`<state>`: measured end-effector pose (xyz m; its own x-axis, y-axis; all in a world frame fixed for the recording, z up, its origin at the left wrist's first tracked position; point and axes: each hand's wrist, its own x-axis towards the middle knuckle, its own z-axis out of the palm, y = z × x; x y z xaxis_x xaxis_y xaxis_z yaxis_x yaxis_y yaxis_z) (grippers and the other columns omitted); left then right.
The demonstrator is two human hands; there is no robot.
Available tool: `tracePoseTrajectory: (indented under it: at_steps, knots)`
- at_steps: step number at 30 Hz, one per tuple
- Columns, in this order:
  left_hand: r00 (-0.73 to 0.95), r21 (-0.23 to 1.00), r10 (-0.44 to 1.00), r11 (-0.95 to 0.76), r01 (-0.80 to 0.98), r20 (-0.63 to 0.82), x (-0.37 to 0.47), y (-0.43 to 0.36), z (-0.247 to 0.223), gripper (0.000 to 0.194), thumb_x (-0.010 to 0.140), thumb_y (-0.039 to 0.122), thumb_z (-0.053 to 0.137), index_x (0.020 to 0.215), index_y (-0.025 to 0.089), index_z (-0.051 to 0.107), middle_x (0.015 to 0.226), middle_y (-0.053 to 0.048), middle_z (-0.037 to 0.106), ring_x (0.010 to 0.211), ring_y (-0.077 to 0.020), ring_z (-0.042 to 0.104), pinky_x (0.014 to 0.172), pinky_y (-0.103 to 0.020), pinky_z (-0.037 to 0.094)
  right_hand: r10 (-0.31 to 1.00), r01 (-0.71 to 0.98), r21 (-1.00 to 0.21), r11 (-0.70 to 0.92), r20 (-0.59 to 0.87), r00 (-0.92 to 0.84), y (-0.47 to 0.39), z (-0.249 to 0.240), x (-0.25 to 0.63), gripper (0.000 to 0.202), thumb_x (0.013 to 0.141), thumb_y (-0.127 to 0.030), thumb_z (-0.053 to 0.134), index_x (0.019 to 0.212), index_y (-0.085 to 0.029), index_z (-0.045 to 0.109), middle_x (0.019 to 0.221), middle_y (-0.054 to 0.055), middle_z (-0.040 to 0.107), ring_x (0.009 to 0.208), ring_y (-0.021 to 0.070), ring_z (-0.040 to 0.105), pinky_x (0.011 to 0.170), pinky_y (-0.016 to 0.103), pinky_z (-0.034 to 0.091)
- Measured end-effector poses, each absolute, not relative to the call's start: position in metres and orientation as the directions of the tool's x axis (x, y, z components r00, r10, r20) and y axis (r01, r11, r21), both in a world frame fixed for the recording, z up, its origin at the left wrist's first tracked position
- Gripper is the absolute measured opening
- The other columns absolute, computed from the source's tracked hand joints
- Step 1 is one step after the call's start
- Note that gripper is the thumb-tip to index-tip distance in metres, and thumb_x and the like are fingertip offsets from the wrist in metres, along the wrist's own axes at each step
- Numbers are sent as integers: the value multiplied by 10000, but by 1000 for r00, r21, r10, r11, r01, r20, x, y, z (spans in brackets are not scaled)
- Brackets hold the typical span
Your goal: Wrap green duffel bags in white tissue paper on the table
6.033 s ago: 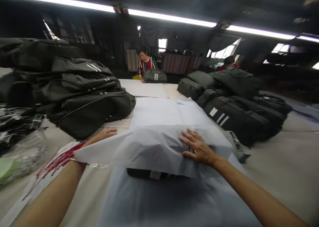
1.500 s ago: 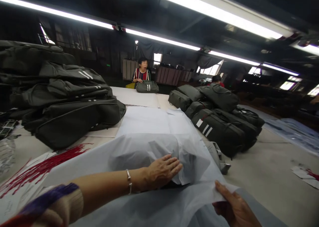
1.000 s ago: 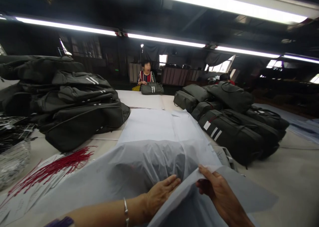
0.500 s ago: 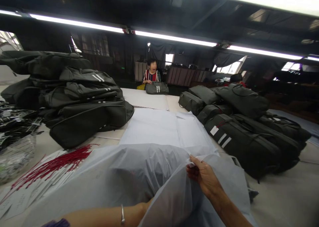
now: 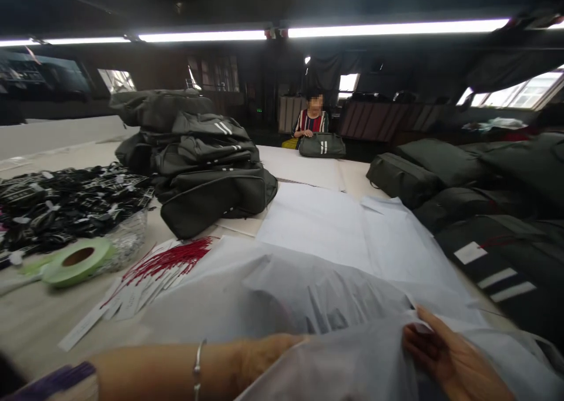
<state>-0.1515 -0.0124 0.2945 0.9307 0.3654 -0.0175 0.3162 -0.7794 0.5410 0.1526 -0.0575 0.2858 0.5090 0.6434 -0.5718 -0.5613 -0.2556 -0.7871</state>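
Note:
A large translucent whitish plastic bag (image 5: 352, 360) lies rumpled across the near part of the table, with a dark shape showing faintly through it. Its edge is pinched between the thumb and fingers of my right hand (image 5: 449, 354). My left hand (image 5: 268, 354) reaches in at the plastic from the left, its fingers hidden behind a fold. A silver bangle circles my left wrist. Beyond the plastic lie flat white sheets (image 5: 317, 219).
Dark green bags are piled at left (image 5: 211, 195) and right (image 5: 506, 260). Red-stringed tags (image 5: 171, 266), green tape (image 5: 79, 260) and black straps (image 5: 79, 201) lie on the left. Across the table, a person (image 5: 312, 122) handles a dark bag (image 5: 321, 145).
The view has turned left, bringing the green tape into sight. My right hand still pinches the plastic edge, and my left hand remains at the plastic.

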Motion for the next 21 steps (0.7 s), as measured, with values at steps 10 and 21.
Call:
tracePoseTrajectory:
  at_steps: [10,21]
  knots:
    - [914,229,404,-894,384,45,-197,61,300,700,925,366,590,1519,228,246,1555,-122,329,1437,-290,291,1196,-514,180,589,-597,-753,-278,-624,513,-54,293,149,488,430,-242,915,800,-181,602,605,29,669,541,201,651,489,288,589]
    - [758,747,632,-423,513,-162,-306,12,350,489,999,522,292,1369,317,536,1366,-9,592,1255,-254,549,1069,-358,425,594,-603,-756,-255,-614,519,-55,301,143,169,687,-135,760,774,-158,616,619,31,664,547,195,657,501,298,595]
